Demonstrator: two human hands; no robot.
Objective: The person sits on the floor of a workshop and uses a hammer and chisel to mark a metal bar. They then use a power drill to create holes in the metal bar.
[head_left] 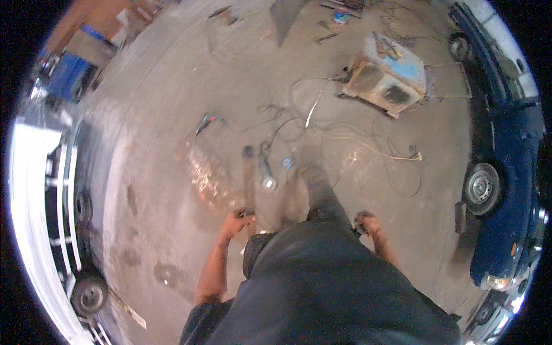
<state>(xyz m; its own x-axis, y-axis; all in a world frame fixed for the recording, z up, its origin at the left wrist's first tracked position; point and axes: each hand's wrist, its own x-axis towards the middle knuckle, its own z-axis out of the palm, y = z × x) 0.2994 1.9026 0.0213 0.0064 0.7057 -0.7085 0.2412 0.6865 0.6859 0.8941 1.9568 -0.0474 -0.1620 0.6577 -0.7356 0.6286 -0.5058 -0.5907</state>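
Observation:
My left hand [236, 224] is closed on the near end of a long, blurred rusty bar [248, 178] that points away from me. My right hand [368, 223], beside my dark-trousered leg, is curled round a small dark object that I cannot make out. On the concrete floor ahead lie an angle grinder [267, 172], a small blue item [287, 163] and, further left, a power tool [208, 121] with red parts. Cables [339, 134] loop across the floor.
A stained metal box [385, 77] with tools on top stands ahead right. A blue vehicle [500, 241] lines the right; a white vehicle or frame [37, 195] with wheels lines the left. Blue equipment [68, 75] stands far left. A metal sheet [286, 20] and scattered tools are beyond.

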